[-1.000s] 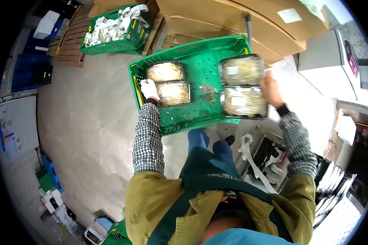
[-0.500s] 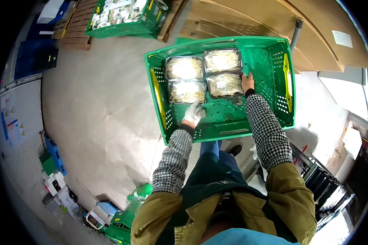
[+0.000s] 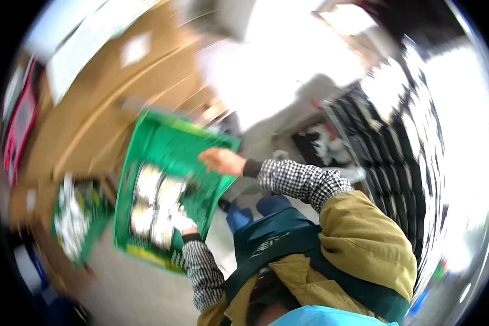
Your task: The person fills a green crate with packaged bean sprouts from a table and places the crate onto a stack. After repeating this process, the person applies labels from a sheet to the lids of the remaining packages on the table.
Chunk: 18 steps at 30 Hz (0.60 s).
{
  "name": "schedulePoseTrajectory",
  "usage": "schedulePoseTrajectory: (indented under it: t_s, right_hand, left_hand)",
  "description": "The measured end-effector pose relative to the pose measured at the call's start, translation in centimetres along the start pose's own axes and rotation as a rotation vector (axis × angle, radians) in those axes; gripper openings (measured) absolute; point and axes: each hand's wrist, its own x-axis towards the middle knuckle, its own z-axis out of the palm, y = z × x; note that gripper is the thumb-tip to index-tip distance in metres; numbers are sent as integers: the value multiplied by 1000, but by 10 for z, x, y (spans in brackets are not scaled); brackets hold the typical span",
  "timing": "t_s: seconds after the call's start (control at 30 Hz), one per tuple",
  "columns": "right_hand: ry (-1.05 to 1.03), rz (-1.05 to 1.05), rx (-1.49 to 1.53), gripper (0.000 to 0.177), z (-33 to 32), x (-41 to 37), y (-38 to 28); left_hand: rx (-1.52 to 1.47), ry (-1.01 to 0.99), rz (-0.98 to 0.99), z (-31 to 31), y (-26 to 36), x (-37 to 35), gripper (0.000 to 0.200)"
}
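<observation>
A green plastic crate (image 3: 203, 136) stands at the left, holding several clear packs (image 3: 169, 191) of pale, stringy produce in a block at one end. My left hand (image 3: 182, 220), in a whitish glove, is at the edge of the packs nearest me; blur hides its fingers and whether it presses on a pack. My right hand (image 3: 221, 161), bare, hovers over the crate's side with fingers loosely apart and nothing in them. Checked sleeves cover both forearms.
Large brown cardboard boxes (image 3: 98, 117) stand beyond the crate. Another green crate (image 3: 95, 231) with white packaging is at the far left. To the right is a rack of stacked black trays (image 3: 383, 157). Much of the scene is smeared by motion.
My view has swung right, so the crate now appears at the left and turned. My right hand has left the packs and come away toward the rack side. My left hand stays by the packs.
</observation>
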Motion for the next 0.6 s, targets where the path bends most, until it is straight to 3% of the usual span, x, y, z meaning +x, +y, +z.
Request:
schedulePoseTrajectory:
  t_s: [0.07, 0.13, 0.2, 0.27, 0.33, 0.37, 0.43, 0.47, 0.5, 0.53, 0.6]
  right_hand:
    - [76, 38, -1, 29, -88, -74, -90]
    - [296, -110, -304, 26, -179, -152, -139]
    - [623, -111, -621, 25, -269, -236, -182]
    - [990, -216, -486, 22, -354, -320, -160]
    - [1195, 27, -452, 23, -468, -414, -120]
    - [1312, 247, -509, 27, -528, -468, -83]
    - [1481, 593, -703, 27, -610, -561, -12]
    - [1518, 784, -781, 25, -639, -587, 7]
    - [1308, 914, -745, 23, -668, -619, 16]
    - [1288, 959, -703, 23, -686, -633, 34]
    - [1245, 1045, -607, 24, -711, -647, 69]
  left_hand:
    - [113, -86, 198, 149, 96, -134, 37]
    - [131, -475, 500, 257, 103, -185, 37]
    - [246, -828, 638, 364, 120, -292, 31]
    - [295, -1128, 906, 447, 90, -357, 30]
    - [610, -1354, 1373, 513, 54, -443, 28]
    - [773, -1437, 1611, 543, 34, -485, 27]
    - [712, -1820, 1556, 605, -43, -530, 32]
    - [832, -1842, 1649, 618, -67, -558, 35]
    - [1108, -1846, 1701, 630, -72, -605, 38]
    - [1386, -1846, 1759, 642, -76, -652, 41]
    - [1267, -1566, 1293, 650, -93, -682, 42]
